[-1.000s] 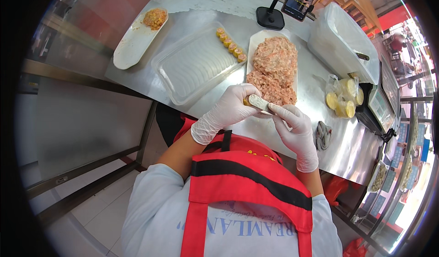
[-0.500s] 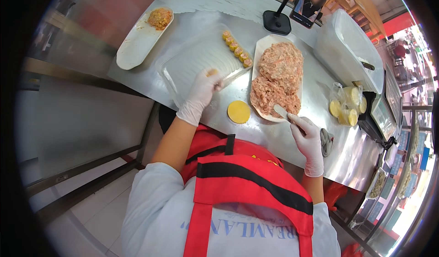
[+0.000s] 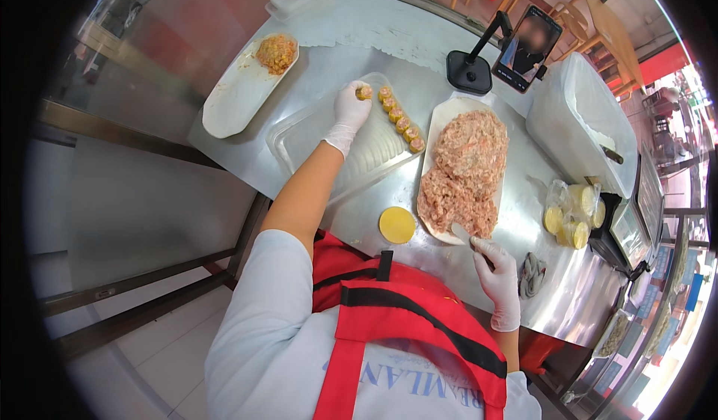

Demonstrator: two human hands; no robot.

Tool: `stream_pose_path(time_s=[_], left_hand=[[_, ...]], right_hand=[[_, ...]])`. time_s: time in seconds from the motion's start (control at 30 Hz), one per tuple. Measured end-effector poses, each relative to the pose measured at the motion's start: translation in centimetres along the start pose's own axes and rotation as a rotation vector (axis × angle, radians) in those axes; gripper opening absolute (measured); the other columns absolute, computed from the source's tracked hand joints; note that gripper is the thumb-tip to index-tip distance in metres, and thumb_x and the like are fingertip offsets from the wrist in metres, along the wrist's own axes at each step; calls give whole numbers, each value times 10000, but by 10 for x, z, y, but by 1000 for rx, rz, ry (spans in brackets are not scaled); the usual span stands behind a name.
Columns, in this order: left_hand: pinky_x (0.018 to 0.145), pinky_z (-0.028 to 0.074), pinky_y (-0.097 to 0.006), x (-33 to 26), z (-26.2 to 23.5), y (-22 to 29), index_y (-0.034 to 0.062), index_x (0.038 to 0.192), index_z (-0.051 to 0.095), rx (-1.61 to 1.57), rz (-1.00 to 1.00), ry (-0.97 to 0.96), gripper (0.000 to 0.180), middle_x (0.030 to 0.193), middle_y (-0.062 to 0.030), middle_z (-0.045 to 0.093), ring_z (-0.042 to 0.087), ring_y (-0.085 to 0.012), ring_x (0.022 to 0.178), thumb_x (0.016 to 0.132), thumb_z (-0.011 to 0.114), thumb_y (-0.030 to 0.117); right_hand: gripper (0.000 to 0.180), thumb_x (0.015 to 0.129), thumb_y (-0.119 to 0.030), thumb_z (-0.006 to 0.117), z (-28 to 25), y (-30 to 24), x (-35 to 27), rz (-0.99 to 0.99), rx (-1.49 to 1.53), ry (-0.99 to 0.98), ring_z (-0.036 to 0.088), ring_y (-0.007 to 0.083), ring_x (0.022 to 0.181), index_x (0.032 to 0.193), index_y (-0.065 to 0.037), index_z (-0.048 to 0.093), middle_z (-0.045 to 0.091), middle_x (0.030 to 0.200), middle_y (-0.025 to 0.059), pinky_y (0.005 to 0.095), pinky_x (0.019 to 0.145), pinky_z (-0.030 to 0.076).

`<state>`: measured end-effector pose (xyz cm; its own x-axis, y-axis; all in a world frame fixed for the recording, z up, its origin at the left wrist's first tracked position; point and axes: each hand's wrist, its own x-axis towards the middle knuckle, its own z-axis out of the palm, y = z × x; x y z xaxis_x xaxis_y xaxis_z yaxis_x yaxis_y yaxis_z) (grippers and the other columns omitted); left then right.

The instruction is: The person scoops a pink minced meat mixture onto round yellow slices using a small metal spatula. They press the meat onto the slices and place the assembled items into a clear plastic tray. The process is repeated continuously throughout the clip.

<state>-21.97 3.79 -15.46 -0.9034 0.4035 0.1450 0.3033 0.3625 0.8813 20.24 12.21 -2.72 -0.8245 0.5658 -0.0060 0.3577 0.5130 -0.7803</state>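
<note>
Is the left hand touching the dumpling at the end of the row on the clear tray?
Touching. The head view shows the left hand with its fingertips closed around the dumpling at the far end of the row on the clear tray; no gap shows.

On the bench (image 3: 351,23) we see a clear tray (image 3: 310,139) near the middle, a row of dumplings (image 3: 398,117) along its far right edge — our left hand (image 3: 350,109) sits at that row's left end. Right of the tray lies the filling plate (image 3: 449,113); our right hand (image 3: 497,270) is at its near end. A round wrapper (image 3: 396,225) lies before the tray, at the bench's near edge.
</note>
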Motion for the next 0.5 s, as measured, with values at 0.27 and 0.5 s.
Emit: stream_pose_path(time_s=[0.27,0.5], left_hand=[[822,467,-407,4,30,9,54,901,637,194,73,220,191,942,-151,599,572,-337,916,712,645,32],[774,493,-399,13,39,-6,89,1028,654,63,10,185,290,851,-132,652,613,-313,852,739,651,64]], right_hand=[[256,805,-38,626,-1,10,4,84,-9,5,594,196,647,1044,-91,699,622,742,92,290,636,476],[260,806,-30,623,-1,18,7,95,29,-14,624,196,717,1052,-79,690,657,838,96,273,677,486]])
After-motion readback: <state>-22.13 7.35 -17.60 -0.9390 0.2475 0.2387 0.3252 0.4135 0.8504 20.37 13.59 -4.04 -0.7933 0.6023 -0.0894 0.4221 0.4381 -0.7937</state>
